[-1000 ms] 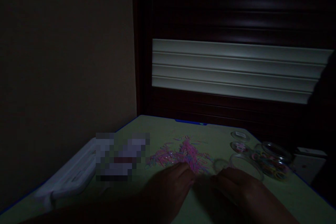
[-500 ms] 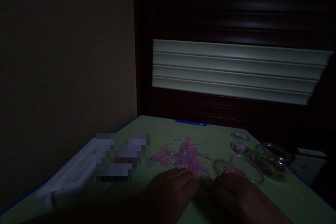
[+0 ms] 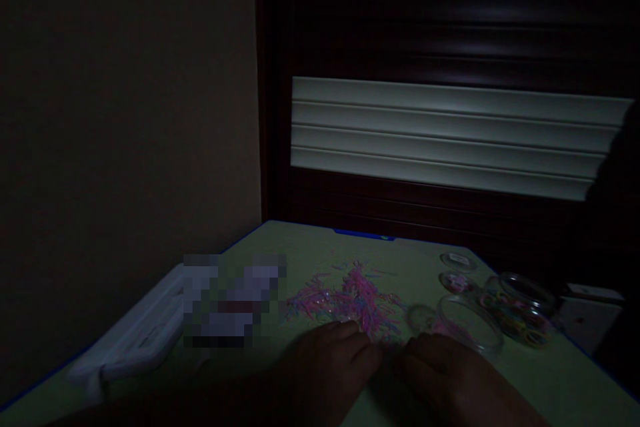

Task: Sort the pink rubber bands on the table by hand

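Note:
Near the front of the table, my left hand [image 3: 341,355] is closed, its fingers curled down at the near edge of a loose pile of thin pink and blue bands [image 3: 363,293]. A short gap to the right, my right hand [image 3: 440,363] is closed too, fingertips pointing toward the left hand. Whatever the fingertips pinch is too dark and small to name. Just beyond the right hand, an open clear container [image 3: 470,320] lies tilted, with some pink bands inside.
At the right stands a clear jar [image 3: 523,313] of coloured bands, beside two small round lids or tubs [image 3: 457,282]. A white box-like object [image 3: 587,313] is at the right edge. On the left lie a white plastic case [image 3: 135,340] and a blurred-out item [image 3: 240,300]. A wall [image 3: 130,113] borders the left.
Both hands stay almost in place; the right hand has shifted slightly left, toward the left hand. The pile and containers look the same.

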`<control>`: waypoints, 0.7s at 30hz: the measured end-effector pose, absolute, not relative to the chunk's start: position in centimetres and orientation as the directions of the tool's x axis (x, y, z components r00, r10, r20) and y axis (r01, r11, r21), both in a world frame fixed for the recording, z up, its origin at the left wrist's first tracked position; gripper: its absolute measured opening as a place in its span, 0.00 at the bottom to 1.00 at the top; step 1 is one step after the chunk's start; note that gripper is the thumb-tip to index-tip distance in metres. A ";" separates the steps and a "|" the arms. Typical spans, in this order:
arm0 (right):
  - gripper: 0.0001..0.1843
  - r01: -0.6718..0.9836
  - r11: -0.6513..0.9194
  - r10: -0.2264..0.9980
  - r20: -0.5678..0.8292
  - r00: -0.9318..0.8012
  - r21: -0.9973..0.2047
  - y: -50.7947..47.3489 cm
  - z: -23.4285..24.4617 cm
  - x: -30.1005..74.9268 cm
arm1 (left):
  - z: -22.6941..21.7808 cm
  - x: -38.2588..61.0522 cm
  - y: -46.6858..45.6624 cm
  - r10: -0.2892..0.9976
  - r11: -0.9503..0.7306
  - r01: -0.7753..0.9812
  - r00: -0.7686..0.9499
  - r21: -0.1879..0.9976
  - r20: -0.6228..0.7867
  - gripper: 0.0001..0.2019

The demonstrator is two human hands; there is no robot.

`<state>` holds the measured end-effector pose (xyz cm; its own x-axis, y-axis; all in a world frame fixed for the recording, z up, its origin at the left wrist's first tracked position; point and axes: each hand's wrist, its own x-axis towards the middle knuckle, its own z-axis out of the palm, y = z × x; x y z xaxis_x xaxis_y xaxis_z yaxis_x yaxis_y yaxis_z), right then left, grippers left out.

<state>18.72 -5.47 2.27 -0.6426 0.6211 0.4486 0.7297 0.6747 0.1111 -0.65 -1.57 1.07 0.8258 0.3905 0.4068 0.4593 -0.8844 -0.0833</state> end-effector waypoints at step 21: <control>0.23 0.902 0.094 0.702 0.615 -0.360 0.421 -6.2 5.2 23.4 | 1.5 -0.8 -1.5 0.398 -0.892 0.441 0.871 -0.101 0.288 0.05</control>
<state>23.38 -6.17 5.17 -0.3597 0.7017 0.6151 0.9024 0.0938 0.4207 -0.78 -1.47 1.50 0.8708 0.3981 0.2885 0.4411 -0.8918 -0.1008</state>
